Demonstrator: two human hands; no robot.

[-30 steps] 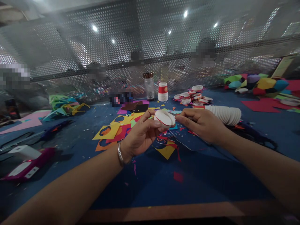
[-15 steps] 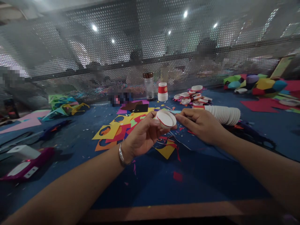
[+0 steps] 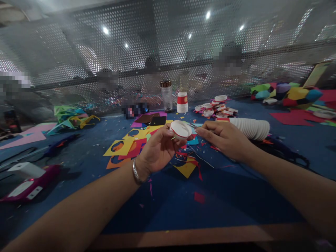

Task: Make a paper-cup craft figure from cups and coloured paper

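My left hand (image 3: 161,147) is closed around the rim of a cut-down paper cup (image 3: 181,129), white with a red edge, its round face tilted up toward me. Just to the right, my right hand (image 3: 223,138) pinches a thin dark metal tool (image 3: 193,125); its kind is too small to make out. The tool's tip points at the cup's right side, and I cannot tell if they touch. Below the hands lie a yellow paper piece (image 3: 186,168) and several scraps. Beyond my right hand, a stack of white paper cups (image 3: 250,128) lies on its side.
Cut colored paper sheets (image 3: 118,147) spread left of center. Behind stand a clear bottle (image 3: 167,98) and upright paper cups (image 3: 182,103), beside a pile of cut cup pieces (image 3: 217,108). A magenta power strip (image 3: 34,187) sits at left. Perforated metal panel (image 3: 178,42) rises behind.
My left hand has moved the cup piece slightly left and up, away from my right hand. The thin tool now shows in the gap. My right hand has barely moved.
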